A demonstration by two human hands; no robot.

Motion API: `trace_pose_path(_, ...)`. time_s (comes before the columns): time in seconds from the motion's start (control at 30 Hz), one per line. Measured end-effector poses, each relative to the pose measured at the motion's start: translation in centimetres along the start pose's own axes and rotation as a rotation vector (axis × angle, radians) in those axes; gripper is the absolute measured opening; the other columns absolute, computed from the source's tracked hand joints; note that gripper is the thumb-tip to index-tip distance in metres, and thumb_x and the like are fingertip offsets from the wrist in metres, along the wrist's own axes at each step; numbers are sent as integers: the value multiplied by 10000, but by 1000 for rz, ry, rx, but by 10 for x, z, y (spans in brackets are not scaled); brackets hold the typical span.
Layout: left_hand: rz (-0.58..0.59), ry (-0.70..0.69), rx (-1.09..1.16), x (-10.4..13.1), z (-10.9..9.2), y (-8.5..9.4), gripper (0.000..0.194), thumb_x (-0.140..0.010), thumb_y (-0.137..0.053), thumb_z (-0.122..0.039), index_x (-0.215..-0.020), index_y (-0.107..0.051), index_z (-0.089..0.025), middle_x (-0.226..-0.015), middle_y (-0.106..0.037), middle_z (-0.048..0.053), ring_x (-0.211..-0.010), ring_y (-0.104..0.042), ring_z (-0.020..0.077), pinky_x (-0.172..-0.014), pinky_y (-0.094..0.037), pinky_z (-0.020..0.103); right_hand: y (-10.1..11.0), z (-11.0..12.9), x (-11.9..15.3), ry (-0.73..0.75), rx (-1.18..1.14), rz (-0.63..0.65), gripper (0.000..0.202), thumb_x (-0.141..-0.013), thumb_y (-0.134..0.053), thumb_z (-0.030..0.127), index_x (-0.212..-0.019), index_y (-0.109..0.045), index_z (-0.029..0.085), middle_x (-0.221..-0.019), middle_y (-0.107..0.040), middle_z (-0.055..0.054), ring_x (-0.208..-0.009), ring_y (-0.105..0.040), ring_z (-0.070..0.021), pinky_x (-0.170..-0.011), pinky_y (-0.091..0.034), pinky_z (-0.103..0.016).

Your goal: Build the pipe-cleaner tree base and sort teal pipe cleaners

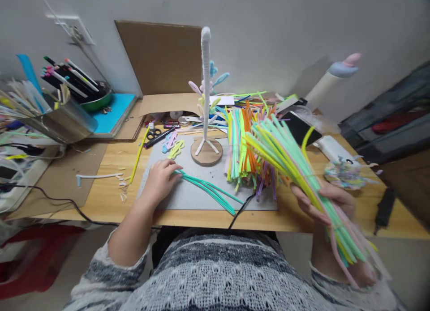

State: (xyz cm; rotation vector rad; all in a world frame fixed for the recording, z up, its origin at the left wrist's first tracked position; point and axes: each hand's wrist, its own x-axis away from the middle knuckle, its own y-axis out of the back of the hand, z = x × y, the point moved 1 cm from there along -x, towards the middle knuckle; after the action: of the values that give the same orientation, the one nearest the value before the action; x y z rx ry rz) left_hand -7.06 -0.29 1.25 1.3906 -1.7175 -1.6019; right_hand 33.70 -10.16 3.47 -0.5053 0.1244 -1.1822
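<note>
My right hand (322, 203) is closed around a thick bundle of pipe cleaners (302, 172) in mint green, yellow and pale pink, tilted up over the table's right side. Several teal pipe cleaners (210, 189) lie fanned on the grey mat (195, 202), and my left hand (163, 179) has its curled fingers on their far left ends. Behind them stands a white wrapped stem (206, 87) on a round cardboard base (206, 156), with pastel loops partway up. Flat pastel pipe-cleaner shapes (176, 147) lie just beyond my left hand.
A large pile of multicoloured pipe cleaners (243, 145) sits right of the stem. Black scissors (153, 134) and a dark pen (159, 138) lie at left. A metal container (67, 123) holds sticks. A black cable (242, 210) crosses the front edge; a white device (336, 151) lies at right.
</note>
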Motion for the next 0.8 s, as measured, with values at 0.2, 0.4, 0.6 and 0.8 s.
trace_pose_path(0.2,-190,217,707,-1,-70,18,277,-794,-630,-335,-1020,-540,-203,-936,-567,41,-809,-554,160,-737,-455,307,-39,-16,-37,-102,-145,364,299,-790,-562,322,-1000,-438,149,-782,-592,-25,-390,-544,-69,-286,-404,-142)
trace_pose_path(0.4,37,472,1503,-7,-111,8,489,-673,-727,-469,-908,-395,-197,-767,-524,-15,-569,-546,105,-449,-387,204,-68,-20,-59,-183,-23,448,397,-794,-630,272,-1124,-426,184,-893,-596,-34,-551,-586,-70,-423,-489,-162)
trace_pose_path(0.6,4,499,1611,-10,-116,5,391,-723,-708,-408,-902,-459,-164,-691,-540,-17,-523,-497,79,-451,-388,196,-86,-13,-66,-201,362,396,723,-769,-692,247,-1381,-307,229,-945,-584,-23,-644,-555,-66,-560,-497,-185)
trace_pose_path(0.8,-85,520,1541,-5,-121,1,420,-704,-725,-344,-940,-412,-194,-786,-573,-2,-526,-526,99,-447,-423,222,-110,-18,-72,-46,507,278,651,-756,-686,341,-1328,-406,202,-954,-595,-45,-657,-568,-106,-594,-515,-259)
